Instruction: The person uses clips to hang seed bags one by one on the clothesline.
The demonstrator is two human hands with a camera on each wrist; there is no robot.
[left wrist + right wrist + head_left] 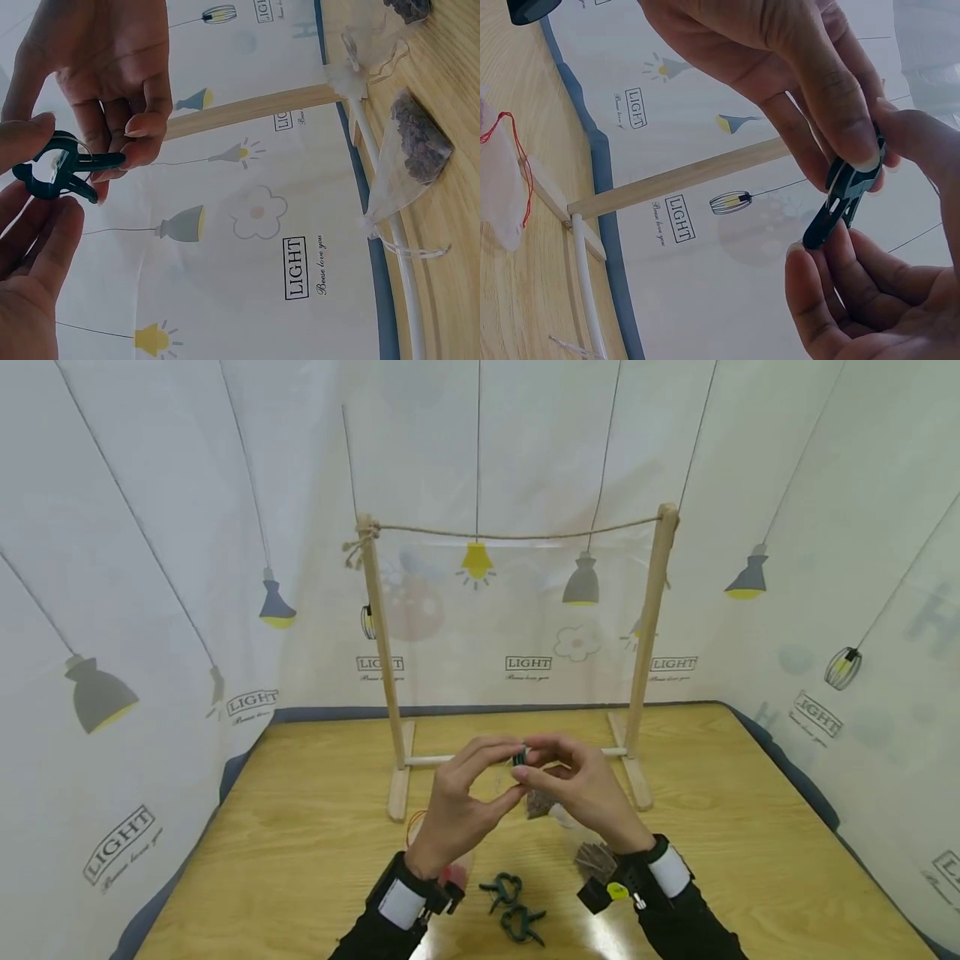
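Observation:
A small dark green spring clip (519, 755) is held up between both hands in front of the wooden stand. The left hand (468, 797) pinches it between thumb and fingers. From the other side the right hand (581, 785) grips it with thumb and fingertips. The left wrist view shows the clip (64, 169) from the side, with a rounded loop, two prongs and a thin wire spring. Fingers partly cover the clip (844, 199) in the right wrist view. Below the hands, two similar green clips (506, 890) lie on the table.
A wooden stand (652, 618) with a rope (517, 535) across its top and a white rod (427, 761) low down stands behind the hands. Sheer bags of dark brown bits (420, 139) lie on the table's right. A pale pink bag (499, 187) with red cord lies left.

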